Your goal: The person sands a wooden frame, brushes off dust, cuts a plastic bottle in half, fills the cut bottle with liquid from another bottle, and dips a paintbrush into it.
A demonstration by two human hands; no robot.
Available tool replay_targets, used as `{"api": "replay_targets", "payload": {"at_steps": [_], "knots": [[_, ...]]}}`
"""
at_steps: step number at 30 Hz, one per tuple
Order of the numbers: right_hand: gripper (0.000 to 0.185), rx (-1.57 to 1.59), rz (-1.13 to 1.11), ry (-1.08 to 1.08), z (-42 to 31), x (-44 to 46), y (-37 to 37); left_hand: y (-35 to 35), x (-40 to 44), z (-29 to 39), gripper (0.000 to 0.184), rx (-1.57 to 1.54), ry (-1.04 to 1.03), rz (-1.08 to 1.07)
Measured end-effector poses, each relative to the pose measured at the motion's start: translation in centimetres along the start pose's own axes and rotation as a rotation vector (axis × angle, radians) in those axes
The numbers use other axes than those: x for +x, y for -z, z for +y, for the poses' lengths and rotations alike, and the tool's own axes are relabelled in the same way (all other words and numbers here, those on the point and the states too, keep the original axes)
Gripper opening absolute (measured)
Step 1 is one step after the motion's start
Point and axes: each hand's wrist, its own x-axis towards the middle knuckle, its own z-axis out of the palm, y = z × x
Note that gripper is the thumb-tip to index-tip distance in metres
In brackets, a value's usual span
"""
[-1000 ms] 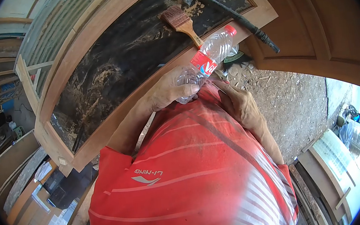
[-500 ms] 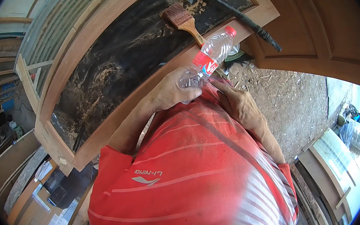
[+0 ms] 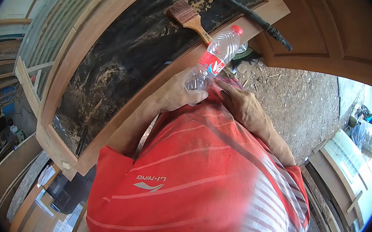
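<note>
My left hand (image 3: 179,93) is closed round the lower end of a clear plastic bottle (image 3: 225,45). The bottle has a red cap and a red label, looks empty of liquid and tilts up to the right. My right hand (image 3: 247,105) is at the lower front of my red shirt (image 3: 177,162), just right of the bottle's base. Its fingers press into the cloth and are partly hidden. Just beyond the bottle, a paintbrush (image 3: 192,21) with brown bristles and a wooden handle lies across a wooden door frame (image 3: 163,75).
A hammer (image 3: 247,12) with a dark handle lies across the frame's far right corner, over a dark, dusty sheet (image 3: 129,49). A brown panelled door (image 3: 318,34) stands at the right. Wood scraps lie on the dirt floor (image 3: 292,91). Boards (image 3: 337,177) lean at lower right.
The view has shifted very slightly. Both hands and the bottle keep nearly the same places, and the brush and hammer have not been moved.
</note>
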Motion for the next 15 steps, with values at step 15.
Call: {"api": "replay_targets", "payload": {"at_steps": [15], "knots": [[0.045, 0.145, 0.056, -0.081, -1.0, 0.6, -0.8, -0.7, -0.5, 0.9, 0.051, -0.009, 0.050, 0.010]]}}
